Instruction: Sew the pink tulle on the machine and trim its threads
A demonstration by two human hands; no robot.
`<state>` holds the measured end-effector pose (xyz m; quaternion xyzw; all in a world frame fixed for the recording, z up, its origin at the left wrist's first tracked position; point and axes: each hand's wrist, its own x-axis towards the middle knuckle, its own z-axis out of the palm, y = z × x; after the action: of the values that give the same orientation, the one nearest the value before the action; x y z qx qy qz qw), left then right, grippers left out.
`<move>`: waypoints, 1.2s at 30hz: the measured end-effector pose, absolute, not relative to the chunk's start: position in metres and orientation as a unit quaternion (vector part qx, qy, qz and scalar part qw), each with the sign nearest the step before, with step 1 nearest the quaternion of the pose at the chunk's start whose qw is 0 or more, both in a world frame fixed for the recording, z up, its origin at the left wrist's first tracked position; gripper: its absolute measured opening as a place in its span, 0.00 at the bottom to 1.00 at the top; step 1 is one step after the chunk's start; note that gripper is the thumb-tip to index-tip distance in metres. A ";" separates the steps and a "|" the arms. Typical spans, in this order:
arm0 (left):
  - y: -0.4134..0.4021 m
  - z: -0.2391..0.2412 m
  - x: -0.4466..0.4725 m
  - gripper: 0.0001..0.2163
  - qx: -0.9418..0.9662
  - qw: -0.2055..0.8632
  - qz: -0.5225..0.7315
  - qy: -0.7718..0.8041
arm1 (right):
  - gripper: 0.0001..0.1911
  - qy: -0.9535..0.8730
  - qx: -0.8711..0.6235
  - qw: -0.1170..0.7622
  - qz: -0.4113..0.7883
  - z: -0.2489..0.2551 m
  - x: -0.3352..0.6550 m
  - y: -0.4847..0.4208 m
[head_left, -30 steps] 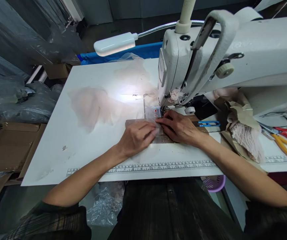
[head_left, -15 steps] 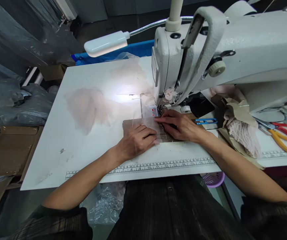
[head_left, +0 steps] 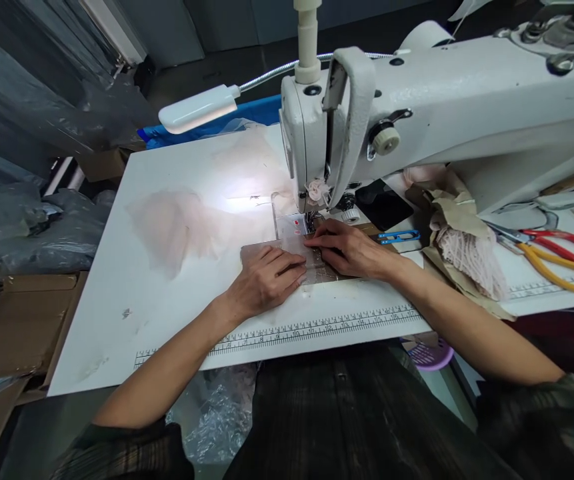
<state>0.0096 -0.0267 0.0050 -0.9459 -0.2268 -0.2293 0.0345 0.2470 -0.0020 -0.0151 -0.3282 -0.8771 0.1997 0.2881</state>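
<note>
Head view — sheer strip (head_left: 295, 246) on bench (head_left: 177, 313), by presser foot (head_left: 311, 222); left hand (head_left: 267, 277) laid on it, fingers flat, close together; right hand (head_left: 349, 250) at its edge — pinching or pressing, cannot tell. Could pucker from uneven tension, or jab fingers if straying too close.

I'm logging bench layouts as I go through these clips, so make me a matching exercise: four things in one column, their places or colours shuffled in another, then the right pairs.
Things
1. Left hand
2. Thread snips
3. Lamp
4. Pale pink rosette

Places or colours
A. Blue, lying near the right hand
B. On the head of the sewing machine
C. Resting on sheer fabric
D. White, on a metal neck

Pairs: 1-C, 2-A, 3-D, 4-B
</note>
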 end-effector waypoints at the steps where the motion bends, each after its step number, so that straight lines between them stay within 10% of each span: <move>1: -0.026 0.004 0.009 0.06 -0.946 0.033 -0.232 -0.225 | 0.19 -0.876 -0.330 0.290 0.199 -0.015 0.247 -0.002; 36: -0.018 0.002 0.007 0.04 -0.953 0.068 -0.233 -0.183 | 0.20 -0.833 -0.420 0.282 0.223 -0.002 0.261 -0.012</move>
<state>0.0070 -0.0177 0.0023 -0.9527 -0.1834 -0.2327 0.0678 0.2609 -0.0123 -0.0018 -0.4203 -0.8332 0.2230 0.2817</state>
